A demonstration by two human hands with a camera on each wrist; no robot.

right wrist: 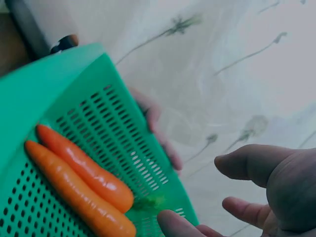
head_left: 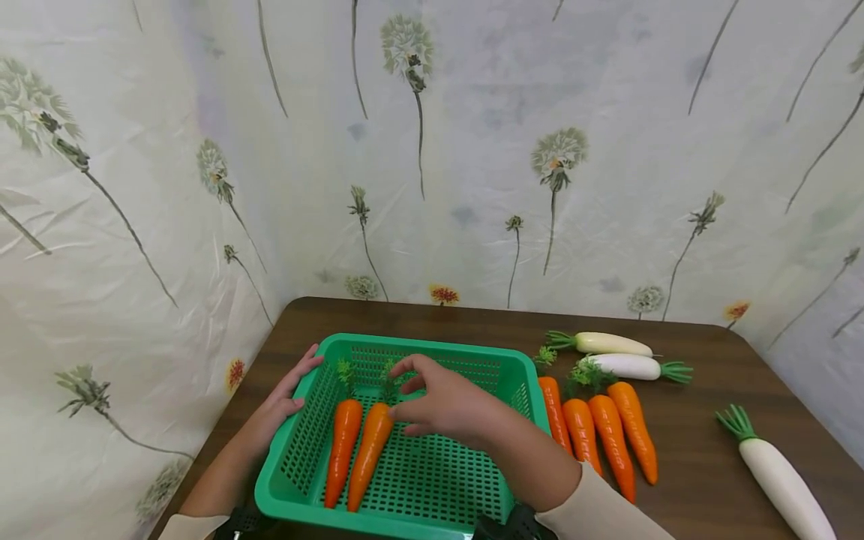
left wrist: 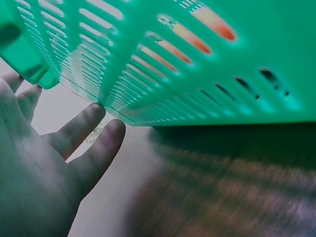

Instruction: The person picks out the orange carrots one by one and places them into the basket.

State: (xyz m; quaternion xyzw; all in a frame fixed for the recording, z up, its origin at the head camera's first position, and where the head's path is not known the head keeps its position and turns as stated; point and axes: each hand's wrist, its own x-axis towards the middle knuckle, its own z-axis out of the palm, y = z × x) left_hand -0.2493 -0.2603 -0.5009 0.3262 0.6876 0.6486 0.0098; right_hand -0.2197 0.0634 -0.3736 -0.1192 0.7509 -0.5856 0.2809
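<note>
Right grip (head_left: 443,405) hangs over the basket (head_left: 439,347), thumb and fingers spread wide, nothing held; its thumb tip is at or just beside the near carrot's (head_left: 370,454) crown, contact cannot be told. Near carrot lies on the basket floor, left of the right grip and toward the person; the far carrot (head_left: 343,450) lies beside it, further left. Left grip (head_left: 275,409) is at the basket's left side, fingers straight along the rim. Risks, as judged: the carrots look smooth and round, so a sideways brush of the thumb could roll one into the other; with only straight fingers steadying it, the basket may slide if pushed; the right forearm (head_left: 529,457) could knock the loose carrots (head_left: 610,442) on the desk (head_left: 702,390), right of the right grip. Axes: both basket carrots run lengthwise front to back, tips toward the person and slightly left, leafy tops pointing away; the near one slants a little more.
</note>
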